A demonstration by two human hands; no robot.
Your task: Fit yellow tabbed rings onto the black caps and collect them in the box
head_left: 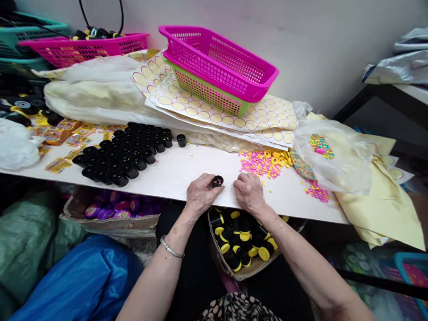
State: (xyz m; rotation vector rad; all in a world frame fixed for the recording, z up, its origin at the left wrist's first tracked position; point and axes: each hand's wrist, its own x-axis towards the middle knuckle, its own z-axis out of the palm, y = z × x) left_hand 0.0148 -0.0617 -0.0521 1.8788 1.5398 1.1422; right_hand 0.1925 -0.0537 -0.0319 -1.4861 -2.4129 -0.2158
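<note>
Leftward, at ten o'clock from the left hand [200,195], small black plastic cups [124,154] stand bunched on the white tabletop [178,171]. That hand wraps fingers and thumb around a single black cup [218,181], coloured bits showing in its mouth. At three o'clock from it, the right hand [248,192] rests with curled fingers; I can't tell whether they grip anything. Pink candy bits [258,165] lie at one o'clock from there, a translucent plastic bag [345,154] at two.

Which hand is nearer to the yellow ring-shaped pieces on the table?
Right. The right hand is on the near side of the yellow ring-shaped pieces, a little to their left; the left hand, holding a small black cup, is farther off to the left.
</note>
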